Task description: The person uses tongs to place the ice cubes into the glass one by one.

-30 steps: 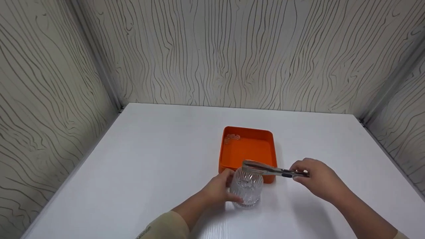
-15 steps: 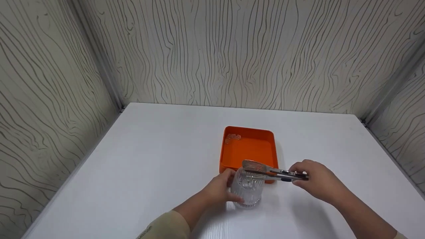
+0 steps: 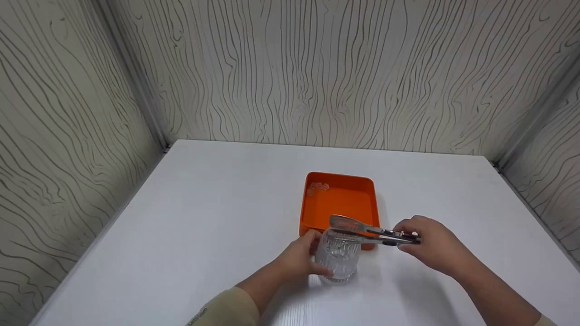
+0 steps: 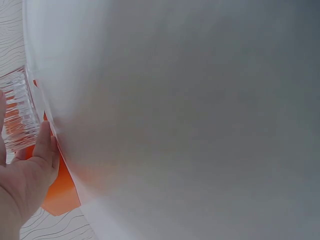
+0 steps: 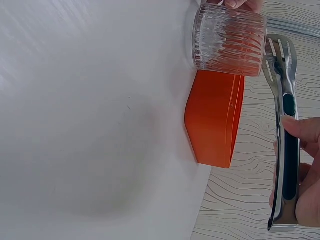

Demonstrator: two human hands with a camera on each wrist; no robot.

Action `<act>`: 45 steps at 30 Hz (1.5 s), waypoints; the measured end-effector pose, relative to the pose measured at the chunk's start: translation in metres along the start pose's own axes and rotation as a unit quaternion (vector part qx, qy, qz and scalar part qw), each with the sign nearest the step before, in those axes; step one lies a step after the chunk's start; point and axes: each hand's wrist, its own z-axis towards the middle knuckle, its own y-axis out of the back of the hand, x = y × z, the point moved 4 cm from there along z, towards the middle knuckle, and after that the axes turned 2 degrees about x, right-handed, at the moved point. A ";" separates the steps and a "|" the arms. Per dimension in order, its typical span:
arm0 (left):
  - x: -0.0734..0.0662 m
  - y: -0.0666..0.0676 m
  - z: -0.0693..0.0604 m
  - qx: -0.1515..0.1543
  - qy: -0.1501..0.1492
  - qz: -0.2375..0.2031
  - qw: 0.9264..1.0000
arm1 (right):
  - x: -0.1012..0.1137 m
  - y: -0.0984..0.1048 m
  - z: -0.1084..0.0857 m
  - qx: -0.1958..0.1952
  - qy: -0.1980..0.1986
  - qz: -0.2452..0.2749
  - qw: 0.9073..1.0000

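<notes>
My left hand (image 3: pixel 297 256) grips the side of a clear ribbed glass (image 3: pixel 340 262) standing upright on the white table; its thumb lies along the near side. Clear bits show inside the glass, too indistinct to tell apart. My right hand (image 3: pixel 432 243) holds metal tongs (image 3: pixel 385 237) by the handle end, level over the glass's mouth. In the right wrist view, the thumb presses the dark inlay of the tongs (image 5: pixel 290 155), and their slotted ends stand apart at the rim of the glass (image 5: pixel 230 42). Nothing is clearly visible between those ends.
Just behind the glass sits an orange tray (image 3: pixel 337 206). Several small clear pieces (image 3: pixel 319 186) lie in its far left corner. The white table (image 3: pixel 226 194) extends around it, up to wood-grain patterned panels (image 3: pixel 290 77) at the back and sides.
The tongs' ends have spread apart over the glass, the upper one rising slightly. The left hand and the glass stay about where they were.
</notes>
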 end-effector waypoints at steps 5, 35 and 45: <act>0.001 0.000 0.000 0.002 0.003 -0.008 1.000 | 0.001 0.001 0.002 -0.005 -0.006 0.011 1.000; 0.001 0.001 0.001 -0.003 -0.003 -0.009 1.000 | 0.002 -0.012 0.066 -0.019 -0.067 -0.005 0.998; 0.001 0.000 0.001 -0.002 0.016 -0.009 1.000 | 0.006 -0.025 0.087 -0.039 -0.078 -0.034 0.996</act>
